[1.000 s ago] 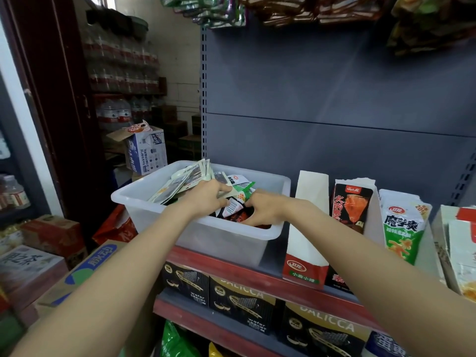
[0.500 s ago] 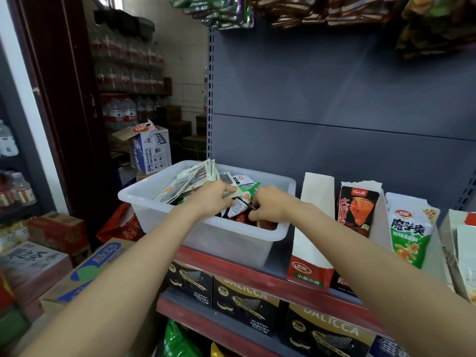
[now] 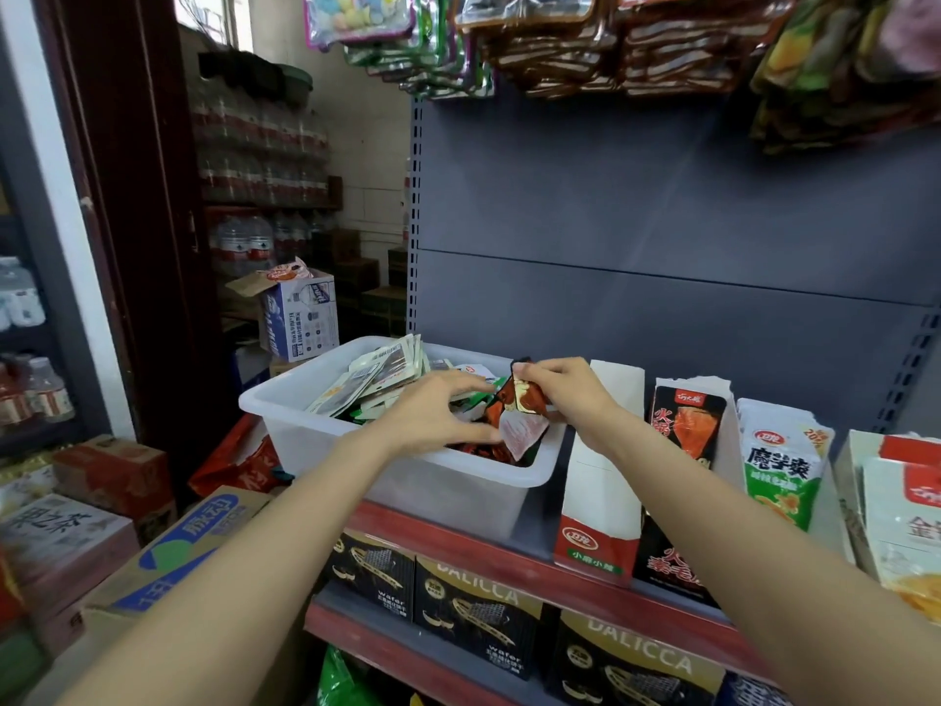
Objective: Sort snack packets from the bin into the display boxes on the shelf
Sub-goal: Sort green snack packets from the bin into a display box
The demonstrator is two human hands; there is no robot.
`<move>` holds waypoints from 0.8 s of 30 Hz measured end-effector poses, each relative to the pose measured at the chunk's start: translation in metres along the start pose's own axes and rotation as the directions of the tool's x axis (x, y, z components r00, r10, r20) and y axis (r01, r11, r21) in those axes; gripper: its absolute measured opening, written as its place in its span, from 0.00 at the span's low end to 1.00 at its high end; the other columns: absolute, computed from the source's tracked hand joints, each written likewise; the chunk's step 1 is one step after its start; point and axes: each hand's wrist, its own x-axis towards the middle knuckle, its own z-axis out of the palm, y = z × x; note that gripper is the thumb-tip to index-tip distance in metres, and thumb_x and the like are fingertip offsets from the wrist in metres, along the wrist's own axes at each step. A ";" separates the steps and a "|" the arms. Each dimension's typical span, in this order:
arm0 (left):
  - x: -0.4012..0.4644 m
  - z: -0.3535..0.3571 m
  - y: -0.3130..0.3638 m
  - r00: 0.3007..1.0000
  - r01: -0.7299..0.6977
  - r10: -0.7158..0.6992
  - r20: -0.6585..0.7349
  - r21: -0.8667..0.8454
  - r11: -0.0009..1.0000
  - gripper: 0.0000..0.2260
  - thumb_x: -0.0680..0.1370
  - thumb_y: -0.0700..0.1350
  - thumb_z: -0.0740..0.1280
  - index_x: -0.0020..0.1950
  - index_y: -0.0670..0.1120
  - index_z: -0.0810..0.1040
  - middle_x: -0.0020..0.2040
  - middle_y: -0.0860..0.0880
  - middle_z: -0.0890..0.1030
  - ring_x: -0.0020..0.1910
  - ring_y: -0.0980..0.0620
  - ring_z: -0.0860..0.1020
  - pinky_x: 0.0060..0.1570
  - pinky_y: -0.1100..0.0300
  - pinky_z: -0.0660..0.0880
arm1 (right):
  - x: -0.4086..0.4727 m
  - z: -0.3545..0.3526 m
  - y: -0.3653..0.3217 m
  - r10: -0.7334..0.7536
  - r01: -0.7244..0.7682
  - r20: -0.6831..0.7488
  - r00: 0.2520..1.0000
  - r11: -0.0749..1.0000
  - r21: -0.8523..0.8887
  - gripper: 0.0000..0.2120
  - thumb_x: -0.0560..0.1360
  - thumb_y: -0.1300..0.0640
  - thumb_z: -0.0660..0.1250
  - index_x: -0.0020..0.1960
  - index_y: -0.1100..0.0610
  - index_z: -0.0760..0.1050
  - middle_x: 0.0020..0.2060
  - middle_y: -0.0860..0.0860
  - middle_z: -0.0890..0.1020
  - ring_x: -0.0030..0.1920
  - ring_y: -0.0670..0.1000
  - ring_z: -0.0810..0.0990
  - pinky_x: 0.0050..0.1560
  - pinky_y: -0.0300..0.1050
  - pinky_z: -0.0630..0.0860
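One red snack packet point(image 3: 515, 404) pinched at its top edge by my right hand point(image 3: 565, 394), just above the bin point(image 3: 397, 481) | left hand point(image 3: 433, 417) relaxed on the pile, holding nothing | looks light, crinkly, slippery, so I'd grip the seam.

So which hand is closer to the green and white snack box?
The right hand. It holds a red packet over the bin, two boxes away from the green and white box. The left hand is farther, inside the bin.

left hand point(image 3: 438, 415) covers the bin's point(image 3: 315, 435) middle packets; rightmost display box point(image 3: 901, 507) is cut off.
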 end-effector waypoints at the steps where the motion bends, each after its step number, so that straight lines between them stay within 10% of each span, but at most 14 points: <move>1: -0.002 0.003 0.005 0.999 -0.014 0.014 0.048 -0.010 1.000 0.33 0.62 0.59 0.77 0.65 0.54 0.75 0.61 0.56 0.77 0.61 0.58 0.73 0.64 0.58 0.69 | -0.002 0.000 -0.002 0.017 -0.016 -0.014 1.000 0.999 0.035 0.14 0.75 0.52 0.67 0.39 0.64 0.79 0.35 0.56 0.77 0.38 0.53 0.76 0.41 0.46 0.74; 7: -0.004 0.019 0.025 0.997 -0.046 0.044 0.060 0.027 0.999 0.18 0.71 0.57 0.71 0.58 0.52 0.77 0.52 0.54 0.81 0.53 0.54 0.78 0.55 0.57 0.73 | -0.016 0.002 -0.020 0.184 -0.199 0.080 0.980 0.940 0.276 0.20 0.79 0.46 0.61 0.50 0.65 0.76 0.50 0.61 0.79 0.49 0.58 0.81 0.43 0.47 0.81; 13: -0.016 0.003 0.033 0.918 0.002 -0.070 -0.390 -0.172 0.985 0.08 0.82 0.42 0.56 0.47 0.44 0.73 0.40 0.49 0.77 0.40 0.50 0.74 0.36 0.61 0.65 | -0.036 -0.017 -0.025 0.217 -0.270 0.227 0.949 0.934 0.235 0.18 0.80 0.46 0.57 0.64 0.56 0.68 0.57 0.61 0.76 0.57 0.61 0.78 0.47 0.50 0.79; 17: -0.024 -0.009 0.033 0.942 0.001 -0.069 -0.329 -0.203 0.979 0.10 0.82 0.42 0.56 0.55 0.40 0.75 0.49 0.44 0.81 0.47 0.47 0.78 0.50 0.53 0.73 | -0.042 -0.029 -0.026 0.089 -0.112 0.153 0.984 0.983 0.148 0.18 0.79 0.48 0.61 0.66 0.52 0.66 0.59 0.55 0.76 0.56 0.54 0.79 0.47 0.46 0.78; 24: -0.015 0.000 0.076 0.993 -0.028 -0.008 -0.121 -0.295 0.955 0.05 0.79 0.43 0.63 0.46 0.44 0.77 0.40 0.48 0.81 0.38 0.53 0.78 0.42 0.56 0.74 | -0.059 -0.047 -0.036 -0.099 0.115 -0.089 0.991 0.971 0.209 0.03 0.76 0.62 0.66 0.50 0.58 0.74 0.41 0.51 0.79 0.41 0.49 0.80 0.35 0.39 0.78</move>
